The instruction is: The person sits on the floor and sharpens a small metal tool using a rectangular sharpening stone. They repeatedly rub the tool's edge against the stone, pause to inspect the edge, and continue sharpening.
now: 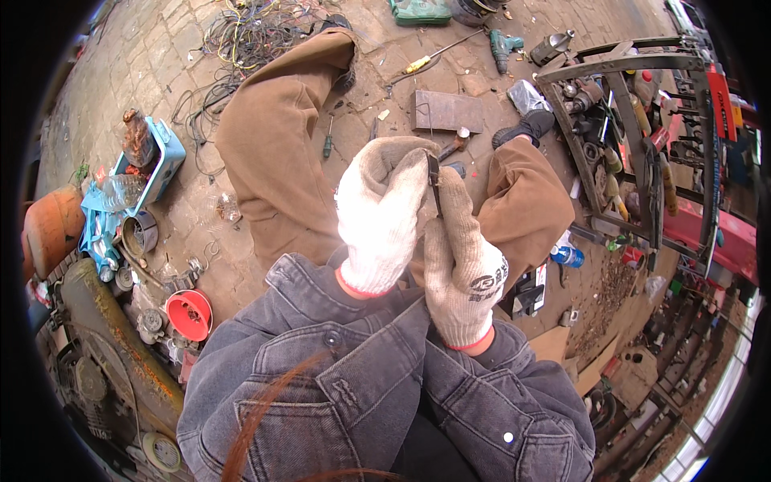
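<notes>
White knitted work gloves cover both my hands, which meet in front of my knees. My left hand (384,213) is closed, its fingertips pinching at the upper end of a slim dark strip (434,175). My right hand (464,261) is closed round the same strip, the thumb lying along it. What the strip is cannot be made out. A thin dark wire seems to rise from its top. Beyond the hands lie a flat rusty metal plate (438,112) and a hammer (458,140) on the bricks. A screwdriver (328,145) rests near my left leg.
Tangled wires (249,36) lie at the far left. A blue basket (170,161) and a red spool (190,315) stand left. A green drill (503,52) sits beyond the plate. An angular metal rack (626,145) full of parts stands right, near a blue-labelled bottle (568,256).
</notes>
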Action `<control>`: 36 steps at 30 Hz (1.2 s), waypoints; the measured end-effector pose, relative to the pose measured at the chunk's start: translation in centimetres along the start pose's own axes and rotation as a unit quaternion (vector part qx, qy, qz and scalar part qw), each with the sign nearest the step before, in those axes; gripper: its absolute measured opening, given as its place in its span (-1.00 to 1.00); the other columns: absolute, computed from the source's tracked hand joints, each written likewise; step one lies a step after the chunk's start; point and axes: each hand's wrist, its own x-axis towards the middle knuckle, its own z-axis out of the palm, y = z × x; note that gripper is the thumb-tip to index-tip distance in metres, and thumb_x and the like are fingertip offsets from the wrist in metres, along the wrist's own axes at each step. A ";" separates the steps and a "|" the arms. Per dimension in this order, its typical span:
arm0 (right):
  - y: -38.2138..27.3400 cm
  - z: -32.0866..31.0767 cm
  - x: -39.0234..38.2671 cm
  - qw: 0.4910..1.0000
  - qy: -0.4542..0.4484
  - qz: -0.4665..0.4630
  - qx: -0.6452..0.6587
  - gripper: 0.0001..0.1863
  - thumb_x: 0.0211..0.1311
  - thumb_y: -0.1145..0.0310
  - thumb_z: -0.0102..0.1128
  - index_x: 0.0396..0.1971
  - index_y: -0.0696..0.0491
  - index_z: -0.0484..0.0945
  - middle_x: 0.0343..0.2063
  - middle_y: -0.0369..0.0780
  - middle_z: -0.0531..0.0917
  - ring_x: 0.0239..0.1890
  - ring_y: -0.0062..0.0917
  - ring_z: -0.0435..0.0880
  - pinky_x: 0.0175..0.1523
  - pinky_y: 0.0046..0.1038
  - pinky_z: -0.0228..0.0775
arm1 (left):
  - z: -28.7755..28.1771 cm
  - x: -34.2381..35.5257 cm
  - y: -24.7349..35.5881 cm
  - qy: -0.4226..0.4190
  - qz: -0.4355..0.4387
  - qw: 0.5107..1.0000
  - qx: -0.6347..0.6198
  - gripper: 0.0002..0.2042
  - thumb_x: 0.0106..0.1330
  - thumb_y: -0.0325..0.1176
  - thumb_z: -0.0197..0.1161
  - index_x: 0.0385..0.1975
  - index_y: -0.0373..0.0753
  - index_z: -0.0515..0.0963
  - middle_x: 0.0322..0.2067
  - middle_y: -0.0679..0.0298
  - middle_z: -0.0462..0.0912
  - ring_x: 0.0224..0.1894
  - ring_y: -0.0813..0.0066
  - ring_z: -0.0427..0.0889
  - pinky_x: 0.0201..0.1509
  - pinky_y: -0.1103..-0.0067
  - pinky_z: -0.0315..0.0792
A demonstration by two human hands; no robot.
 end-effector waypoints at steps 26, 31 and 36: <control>-0.5 0.4 -0.2 1.000 -0.004 0.011 0.004 -0.50 0.35 0.67 0.13 0.30 0.22 0.44 0.16 0.01 0.62 0.15 -0.33 0.68 0.21 -0.46 0.47 | 0.8 -0.1 -0.6 0.020 -0.006 0.997 -0.079 -0.84 0.43 -0.39 0.19 -0.13 -0.32 0.59 -0.32 0.37 0.64 -0.32 0.69 0.55 -0.24 0.69 0.44; -0.3 0.5 -0.3 1.000 0.001 0.002 0.015 -0.49 0.34 0.68 0.13 0.30 0.21 0.43 0.16 0.01 0.63 0.14 -0.33 0.69 0.21 -0.47 0.47 | 0.6 -0.1 -0.8 0.010 -0.021 0.995 -0.102 -0.84 0.43 -0.38 0.21 -0.11 -0.31 0.59 -0.31 0.36 0.65 -0.31 0.67 0.57 -0.22 0.68 0.46; -0.4 0.5 -0.4 0.999 -0.007 0.020 0.029 -0.49 0.34 0.68 0.12 0.30 0.22 0.43 0.18 0.00 0.61 0.18 -0.32 0.66 0.24 -0.46 0.45 | 0.6 -0.2 -1.0 0.013 -0.023 0.993 -0.111 -0.83 0.43 -0.38 0.21 -0.10 -0.31 0.59 -0.29 0.34 0.66 -0.30 0.65 0.58 -0.21 0.68 0.47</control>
